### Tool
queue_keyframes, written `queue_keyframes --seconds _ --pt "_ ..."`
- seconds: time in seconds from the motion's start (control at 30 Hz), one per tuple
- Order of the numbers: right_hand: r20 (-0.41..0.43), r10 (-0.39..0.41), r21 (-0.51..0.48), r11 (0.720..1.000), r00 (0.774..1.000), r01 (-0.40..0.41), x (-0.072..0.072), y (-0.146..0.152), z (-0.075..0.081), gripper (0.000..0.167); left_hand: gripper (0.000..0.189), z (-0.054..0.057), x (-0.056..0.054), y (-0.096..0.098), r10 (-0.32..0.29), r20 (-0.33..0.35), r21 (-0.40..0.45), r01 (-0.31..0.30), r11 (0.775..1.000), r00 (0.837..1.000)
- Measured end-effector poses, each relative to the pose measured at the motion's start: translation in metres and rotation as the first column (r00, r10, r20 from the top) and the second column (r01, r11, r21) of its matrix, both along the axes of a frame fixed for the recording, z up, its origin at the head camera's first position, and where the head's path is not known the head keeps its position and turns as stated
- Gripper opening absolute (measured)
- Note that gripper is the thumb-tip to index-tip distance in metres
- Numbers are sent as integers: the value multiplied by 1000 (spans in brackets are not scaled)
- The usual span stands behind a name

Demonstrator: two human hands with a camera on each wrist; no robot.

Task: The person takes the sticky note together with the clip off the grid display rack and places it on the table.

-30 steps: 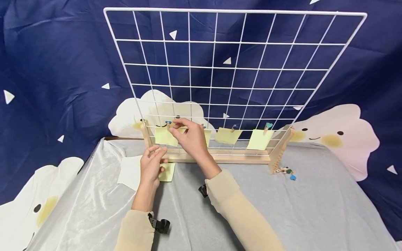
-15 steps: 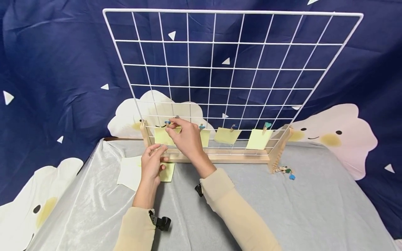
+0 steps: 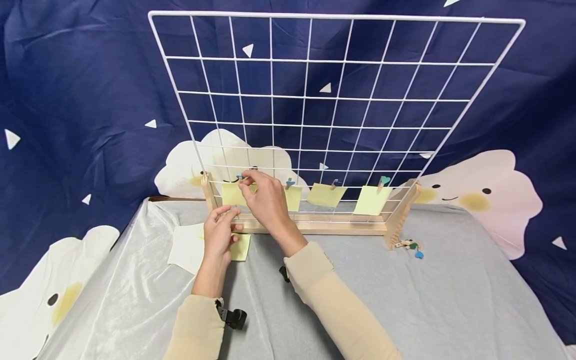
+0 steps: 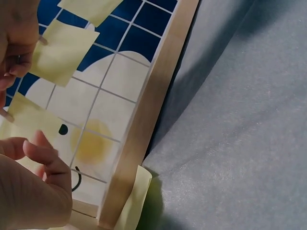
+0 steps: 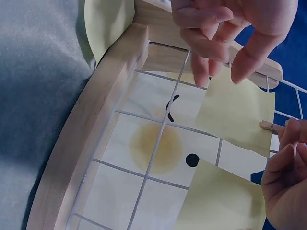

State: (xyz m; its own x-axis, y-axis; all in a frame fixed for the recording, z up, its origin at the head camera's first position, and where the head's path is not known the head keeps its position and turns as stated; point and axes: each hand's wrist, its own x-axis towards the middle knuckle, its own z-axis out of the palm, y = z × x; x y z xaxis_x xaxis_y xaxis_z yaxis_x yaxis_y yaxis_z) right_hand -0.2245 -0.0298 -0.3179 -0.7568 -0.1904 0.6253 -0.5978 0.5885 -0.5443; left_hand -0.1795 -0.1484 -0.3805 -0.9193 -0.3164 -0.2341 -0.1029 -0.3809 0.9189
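My right hand [image 3: 267, 200] pinches a small wooden clothespin [image 5: 269, 126] with a blue heart top at the upper edge of the leftmost yellow sticky note [image 3: 231, 194]. That note hangs against the lower part of a white wire grid [image 3: 310, 96]. Just below it is my left hand [image 3: 218, 232], its fingers loosely bent and the thumb apart from the index finger. In the right wrist view, the left fingertips [image 5: 240, 74] lie at the note's lower edge; whether they touch it I cannot tell.
Several more yellow notes [image 3: 327, 195] hang rightward in the same row, each with a clothespin. A wooden stand [image 3: 333, 227] bears the grid. Loose clothespins [image 3: 410, 245] lie by its right foot. White paper [image 3: 185, 247] and yellow notes [image 3: 241, 247] lie near my left hand.
My right hand has shifted slightly left, uncovering the neighbouring note's clothespin, and keeps its pinch. My left hand stays nearly still below the leftmost note.
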Motion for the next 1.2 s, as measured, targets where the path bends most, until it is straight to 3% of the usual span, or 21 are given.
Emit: queue_keyframes --seconds 0.2,0.57,0.9,1.2 --pt "2 -3 -8 1000 1000 3 -1 0 -1 12 27 1 -2 1 -10 23 7 10 1000 1000" --pt "-2 -15 4 1000 1000 15 -1 0 -2 9 14 -1 -1 1 34 -32 24 -33 999 999" --pt "-45 -13 -9 1000 999 13 0 2 -7 7 16 -2 0 -2 48 -64 24 -46 999 997" --pt "-49 -20 -122 992 999 14 -4 3 -14 7 17 -4 2 -4 26 -72 21 -24 999 997"
